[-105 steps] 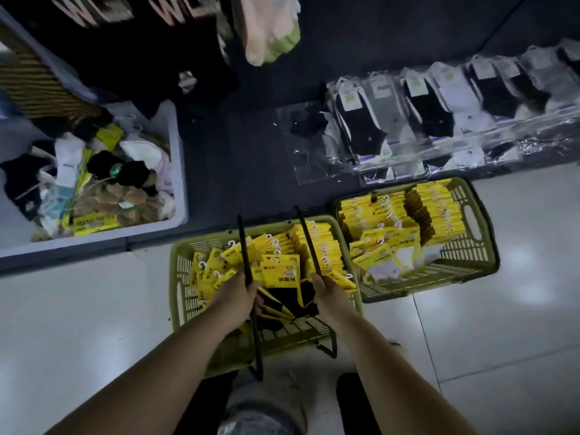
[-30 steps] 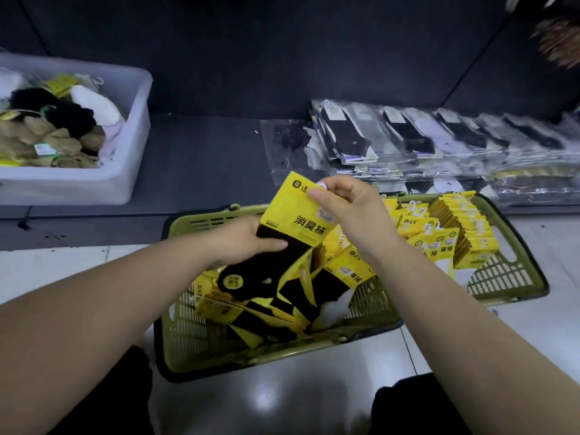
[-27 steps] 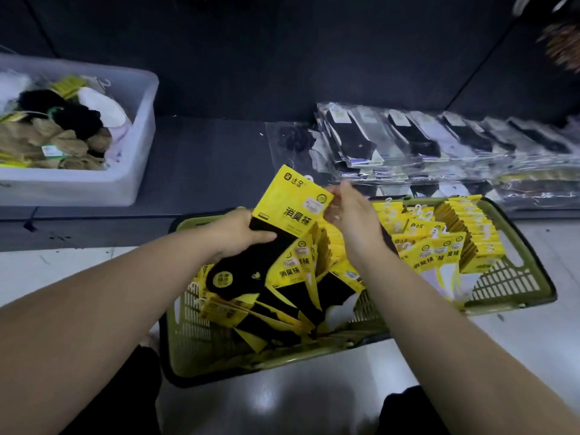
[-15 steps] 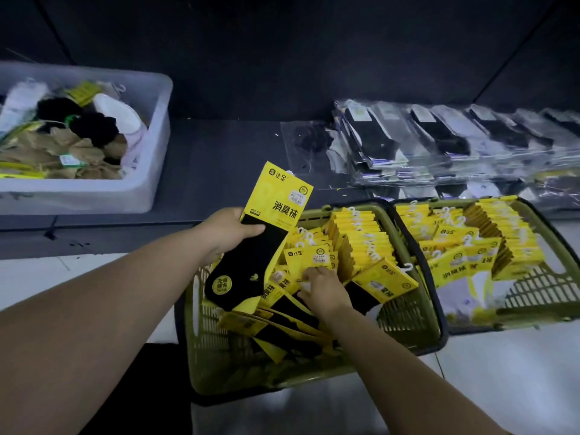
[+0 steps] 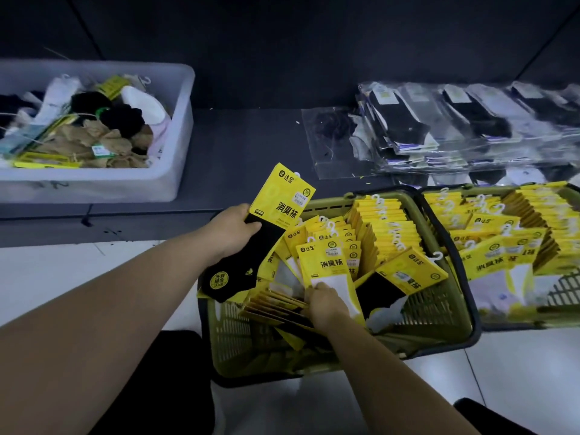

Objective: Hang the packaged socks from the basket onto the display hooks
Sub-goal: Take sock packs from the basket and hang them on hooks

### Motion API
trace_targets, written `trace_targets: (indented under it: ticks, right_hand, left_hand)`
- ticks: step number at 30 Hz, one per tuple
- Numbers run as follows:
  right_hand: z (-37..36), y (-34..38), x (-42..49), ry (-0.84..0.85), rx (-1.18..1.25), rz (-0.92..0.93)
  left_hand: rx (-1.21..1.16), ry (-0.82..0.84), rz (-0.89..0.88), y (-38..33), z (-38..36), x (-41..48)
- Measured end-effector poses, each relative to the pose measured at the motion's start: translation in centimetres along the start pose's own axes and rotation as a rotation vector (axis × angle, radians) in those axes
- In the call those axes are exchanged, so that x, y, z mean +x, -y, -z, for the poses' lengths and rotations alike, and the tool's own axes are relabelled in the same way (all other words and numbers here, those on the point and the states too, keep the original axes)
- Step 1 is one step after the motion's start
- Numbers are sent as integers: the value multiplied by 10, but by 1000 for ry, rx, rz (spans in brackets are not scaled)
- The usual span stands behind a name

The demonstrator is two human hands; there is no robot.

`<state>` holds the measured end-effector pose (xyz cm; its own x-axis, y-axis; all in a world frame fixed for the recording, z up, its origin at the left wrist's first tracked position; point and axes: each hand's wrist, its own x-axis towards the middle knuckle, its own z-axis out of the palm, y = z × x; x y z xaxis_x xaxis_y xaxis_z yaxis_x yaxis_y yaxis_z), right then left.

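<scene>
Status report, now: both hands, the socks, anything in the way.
Left hand grips black sock pack, held over basket. Right hand down in basket, gripping white sock pack. No hooks in view; nothing blocking.

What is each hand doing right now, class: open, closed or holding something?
Left hand: holds a black sock pack.
Right hand: fingers curled on a white sock pack inside the basket.
</scene>
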<state>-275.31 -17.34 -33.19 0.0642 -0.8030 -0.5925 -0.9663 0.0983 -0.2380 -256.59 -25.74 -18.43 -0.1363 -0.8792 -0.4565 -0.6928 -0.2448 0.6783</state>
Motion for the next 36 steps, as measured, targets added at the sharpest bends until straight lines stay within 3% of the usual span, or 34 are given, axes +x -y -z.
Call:
trace_targets:
  ticks: [5,9,14,20,25,28,30,32,36]
  right_hand:
    - [21,-14,-30,-235,663,-99]
    - [56,-23,-54,-460,1146,-64]
    - [85,-12,-65,-852,1344,-25]
    - [122,18,-60,-921,1380,119]
    - [131,42,-42,-747,1278,145]
    - [120,51,-30,-602,1360,140]
    - [110,42,-23,-587,1399,115]
    - [92,26,-16,-540,1196,33]
    - [35,2,-12,-50,620,-39]
  left_hand:
    - [-20,-32,26,0,0,5]
    - [-96,-95,17,-3,0,12]
    - [-185,-94,11,-4,-4,16]
    - [-382,-33,-37,-7,-10,16]
    - [-747,110,65,-13,-13,20]
    - [-559,137,-77,-10,-16,19]
    - [-398,53,-129,-7,-15,21]
    - [-304,-87,-133,-5,-11,25]
    - [-280,-211,-181,0,4,27]
